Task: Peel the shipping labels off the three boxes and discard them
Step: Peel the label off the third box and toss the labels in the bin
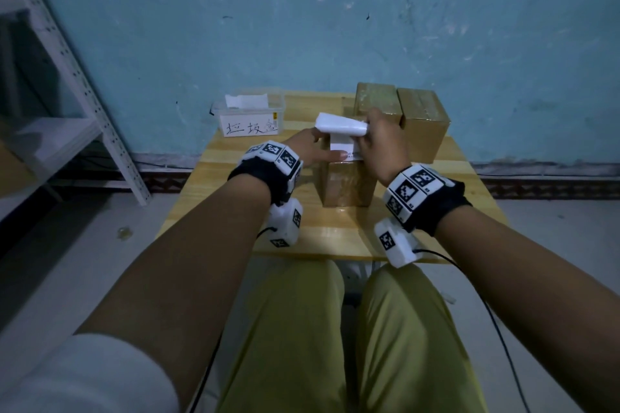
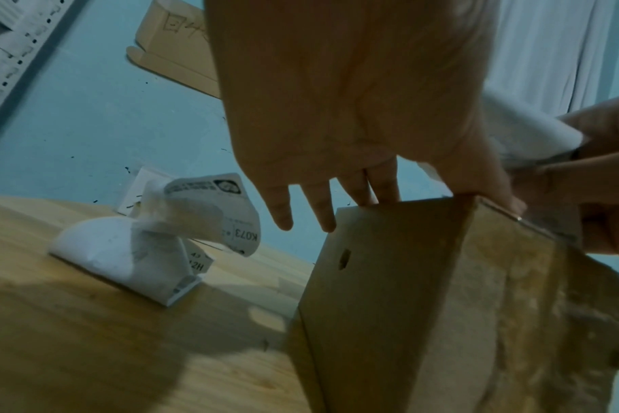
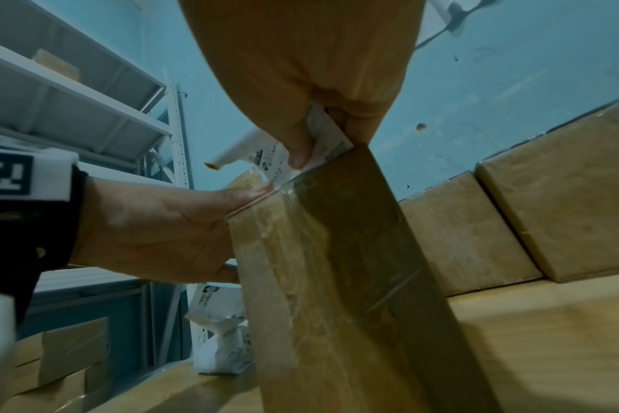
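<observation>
A brown box (image 1: 347, 183) stands at the table's middle. My left hand (image 1: 320, 150) steadies it with straight fingers against its left side, the thumb lying flat along the top front edge. A white shipping label (image 1: 339, 126) is lifted off the box's top, its lower end still stuck there. My right hand (image 1: 365, 135) pinches the label's right end between thumb and fingers (image 3: 301, 151). In the left wrist view the left fingers (image 2: 318, 212) reach over the box (image 2: 424, 293). Two more brown boxes (image 1: 377, 104) (image 1: 424, 121) stand at the back right.
A clear plastic bin (image 1: 250, 124) with a handwritten sign stands at the table's back left, with crumpled white labels (image 2: 159, 237) inside. A white metal shelf rack (image 1: 84, 87) stands on the left. The blue wall rises right behind the table (image 1: 208, 178).
</observation>
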